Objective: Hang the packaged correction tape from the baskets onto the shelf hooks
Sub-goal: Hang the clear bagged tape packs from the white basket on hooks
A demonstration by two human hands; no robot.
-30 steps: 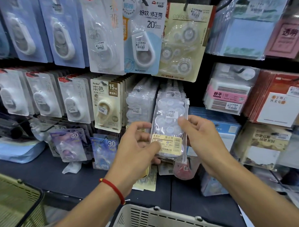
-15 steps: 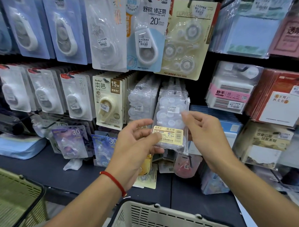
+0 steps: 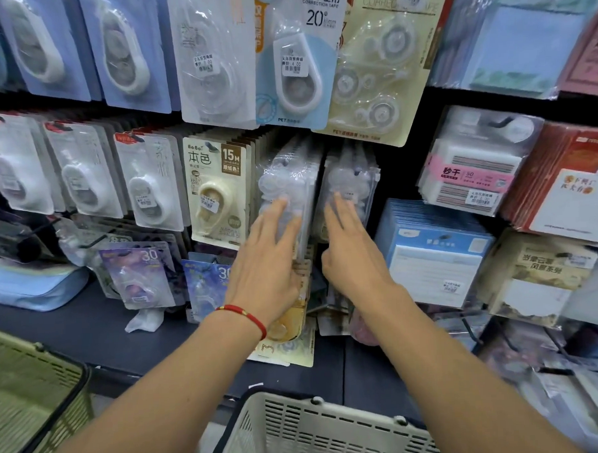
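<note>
On the shelf hooks, clear bubbled correction tape packs (image 3: pixel 291 189) under flat, open-fingered hands (image 3: pixel 268 262), apart.

Right side of the frame, upper row: packs of pale blue sticky notes (image 3: pixel 508 35) hang in clear sleeves. Below them, a white pad bundle with a pink band (image 3: pixel 473 170), and beside it red-backed packs with white note sheets (image 3: pixel 577 200). Lower right: a row of blue-and-white packs (image 3: pixel 436 254) and a beige printed pack (image 3: pixel 536 277). Lower left: a light blue pouch (image 3: pixel 29 286) lies on the dark shelf ledge (image 3: pixel 73 335). A crumpled clear wrapper (image 3: pixel 144 320) lies on the same ledge.
</note>
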